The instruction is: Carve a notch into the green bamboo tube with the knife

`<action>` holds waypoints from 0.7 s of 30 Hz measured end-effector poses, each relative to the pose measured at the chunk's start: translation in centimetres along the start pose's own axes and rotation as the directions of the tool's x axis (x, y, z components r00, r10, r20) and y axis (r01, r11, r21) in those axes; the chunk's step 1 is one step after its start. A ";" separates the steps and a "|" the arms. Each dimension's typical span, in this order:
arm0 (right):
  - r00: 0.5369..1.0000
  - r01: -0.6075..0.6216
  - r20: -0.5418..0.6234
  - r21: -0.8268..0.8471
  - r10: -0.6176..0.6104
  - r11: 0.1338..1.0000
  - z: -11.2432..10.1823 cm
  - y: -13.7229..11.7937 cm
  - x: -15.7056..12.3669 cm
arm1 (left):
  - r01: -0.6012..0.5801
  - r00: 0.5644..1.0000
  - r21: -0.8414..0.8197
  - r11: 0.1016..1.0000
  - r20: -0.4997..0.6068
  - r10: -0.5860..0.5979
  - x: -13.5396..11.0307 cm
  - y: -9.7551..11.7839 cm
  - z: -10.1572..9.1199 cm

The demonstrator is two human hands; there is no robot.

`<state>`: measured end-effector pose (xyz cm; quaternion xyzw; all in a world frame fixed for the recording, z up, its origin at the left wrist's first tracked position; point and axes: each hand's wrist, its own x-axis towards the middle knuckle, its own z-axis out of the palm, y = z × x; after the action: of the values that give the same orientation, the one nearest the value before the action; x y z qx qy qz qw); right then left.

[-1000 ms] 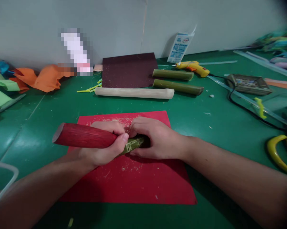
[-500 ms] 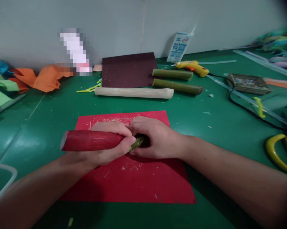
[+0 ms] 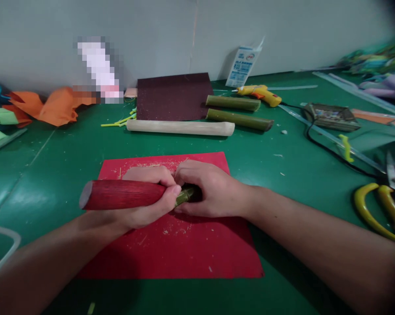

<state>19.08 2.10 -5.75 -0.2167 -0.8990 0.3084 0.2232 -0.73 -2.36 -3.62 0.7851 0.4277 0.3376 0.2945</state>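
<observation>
Tabletop [image 3: 69,153]: green, rigid; carries all items.
Red sheet [image 3: 197,253]: thin and flat on the tabletop, below both hands.
Right grip [image 3: 213,190]: curled over the right end of the bamboo piece [image 3: 183,195], fingers on the far side, thumb on the near side.
Left grip [image 3: 151,214]: wrapped around the red wooden handle [image 3: 121,194], thumb pointing at the bamboo piece; thumb contact cannot be confirmed.
Red wooden handle, handling: judged stiff, of moderate weight, not fragile; take hold at the end nearest the bamboo piece. Its working end is hidden.
Bamboo piece, location: between the two hands, above the red sheet; contact with the sheet is not visible.
Bamboo piece, handling: judged light and stiff, with a smooth rind liable to slip and a grain liable to split; clamp it from both sides, clear of the left end.
View, versus first frame: shifted slightly; more of the scissors [image 3: 386,199] shows.
Red wooden handle, versus first frame: butt end lower, axis nearly level.
Bamboo piece, versus first frame: less length exposed; the left thumb is closer to the right grip.
</observation>
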 end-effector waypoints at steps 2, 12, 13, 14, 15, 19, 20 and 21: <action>1.000 -0.005 0.008 -0.007 0.005 1.000 0.0 0.0 0.0 | 0.003 1.000 -0.003 1.000 -0.024 -0.003 -0.1 0.0 0.0; 1.000 -0.002 -0.020 0.019 0.002 1.000 0.1 0.1 -0.1 | 0.005 1.000 -0.090 0.996 -0.028 -0.008 -0.1 0.0 0.0; 1.000 -0.001 -0.019 0.020 0.001 1.000 0.1 0.1 0.0 | 0.013 1.000 -0.097 0.995 -0.007 -0.014 0.0 0.0 0.0; 1.000 -0.002 -0.016 0.020 0.002 1.000 0.1 0.1 0.0 | 0.022 1.000 -0.102 0.995 0.015 -0.020 0.0 -0.1 0.0; 1.000 -0.003 -0.015 0.019 0.003 1.000 0.1 0.1 0.0 | 0.028 0.999 -0.101 0.994 0.037 -0.025 0.1 0.0 0.0; 1.000 -0.001 -0.014 0.009 0.001 1.000 0.1 0.0 0.0 | 0.022 0.998 -0.039 0.999 0.054 -0.020 0.2 0.2 -0.1; 1.000 -0.001 -0.011 0.007 0.001 1.000 0.1 0.0 -0.1 | 0.015 0.999 -0.026 1.000 0.039 -0.014 0.2 0.2 0.0; 1.000 -0.004 -0.006 0.004 0.004 1.000 0.1 0.0 -0.1 | 0.014 0.999 -0.019 1.000 0.029 -0.014 0.2 0.2 0.0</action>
<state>19.12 2.04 -5.82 -0.2190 -0.8972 0.3101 0.2256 -0.52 -2.26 -3.38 0.7839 0.4257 0.3283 0.3106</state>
